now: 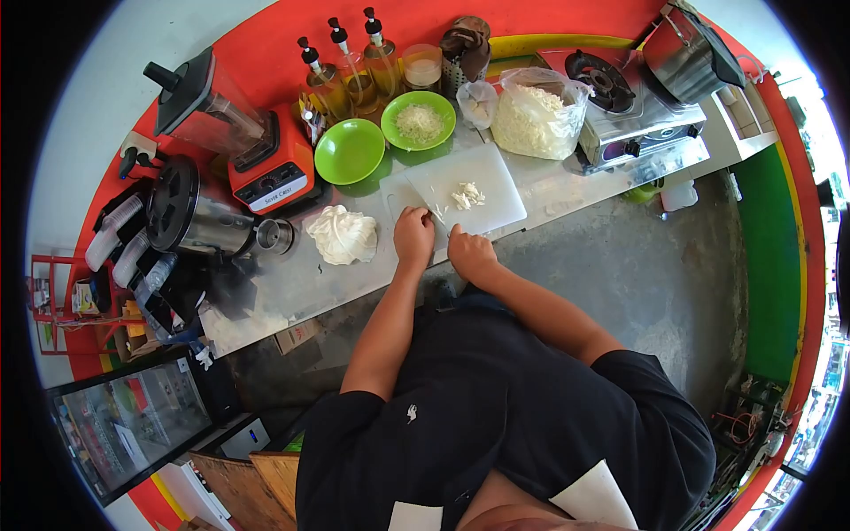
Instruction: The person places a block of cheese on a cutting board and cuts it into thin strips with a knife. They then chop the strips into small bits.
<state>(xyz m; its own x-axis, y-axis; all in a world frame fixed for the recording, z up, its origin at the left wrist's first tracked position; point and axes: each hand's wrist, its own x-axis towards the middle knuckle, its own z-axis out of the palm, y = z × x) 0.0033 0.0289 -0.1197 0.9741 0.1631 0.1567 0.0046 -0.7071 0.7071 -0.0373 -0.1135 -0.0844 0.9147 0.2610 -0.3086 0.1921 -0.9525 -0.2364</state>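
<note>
My left hand (414, 237) is closed at the near left part of the white cutting board (500, 181), its fingertips pressed on something too small to make out. Just to its right, my right hand (472, 255) is closed round a knife, whose handle is mostly hidden; the thin blade (438, 215) points toward my left fingertips. Small pale slivers lie by the blade, and a pile of white cut pieces (467, 196) rests on the board. Beyond the board stand an empty green bowl (350, 152) and a green bowl (440, 107) holding pale shreds.
A white cloth-like bundle (342, 234) lies left of the board. Farther left are a red blender (274, 184) and a metal jug (212, 221). Oil bottles (363, 84) stand at the back. A filled plastic bag (540, 115) and a gas stove (637, 124) are right.
</note>
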